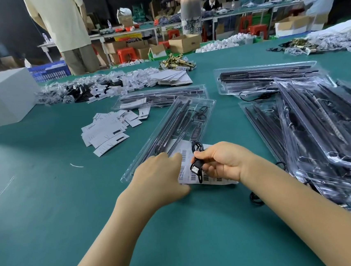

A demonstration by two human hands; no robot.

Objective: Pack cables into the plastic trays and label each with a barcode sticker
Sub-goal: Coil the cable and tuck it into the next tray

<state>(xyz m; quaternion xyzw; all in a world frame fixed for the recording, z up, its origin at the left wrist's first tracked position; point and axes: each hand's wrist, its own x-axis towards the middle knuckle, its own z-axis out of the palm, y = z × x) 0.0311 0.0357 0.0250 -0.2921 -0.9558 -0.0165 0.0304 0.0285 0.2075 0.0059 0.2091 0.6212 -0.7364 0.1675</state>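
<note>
Black cable [197, 163], coiled and ending in a USB plug, is pinched in the curled fingers of the right hand [224, 162], just above the barcode sticker sheet [195, 171]. The clear plastic tray [168, 133] is laid with its long axis running from seven o'clock up to one o'clock, its near end under the left hand [159, 177], which is pressed flat with fingers straight. The cable compartment is judged to lie at twelve o'clock from the right hand, the nearer one.

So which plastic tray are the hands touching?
The plastic tray lying slantwise in the middle of the table. The left hand rests on its near end, beside the right hand gripping a black cable. The other trays lie untouched.
</note>
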